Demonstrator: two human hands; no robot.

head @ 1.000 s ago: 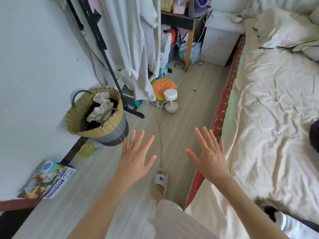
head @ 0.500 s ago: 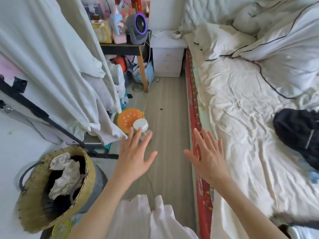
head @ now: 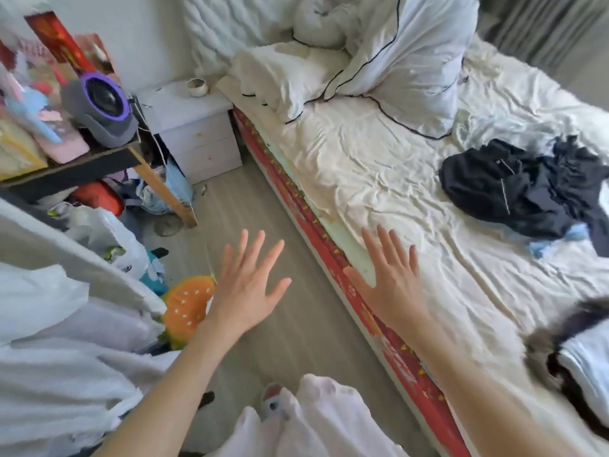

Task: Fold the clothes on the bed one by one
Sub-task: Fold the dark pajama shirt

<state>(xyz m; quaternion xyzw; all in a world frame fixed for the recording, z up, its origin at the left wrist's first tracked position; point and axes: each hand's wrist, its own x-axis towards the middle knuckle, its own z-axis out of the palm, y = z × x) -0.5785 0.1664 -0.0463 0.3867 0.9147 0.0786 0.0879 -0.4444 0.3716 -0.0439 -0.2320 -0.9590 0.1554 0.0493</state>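
Left hand (head: 245, 288) and right hand (head: 392, 285), frame centre: fingers spread, released, holding nothing. Dark clothes (head: 524, 189) heaped right of frame on bed (head: 379, 166), well apart. Risk: tangled heap, grabbing several garments together.

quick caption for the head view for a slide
Both hands, left and right, spread open beside the bed, dark clothes unfolded.

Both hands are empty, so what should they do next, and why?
Probably reach the right hand toward the dark clothes pile on the bed. Both it and the left hand are spread open and hold nothing, and that pile lies unfolded further across the sheet.
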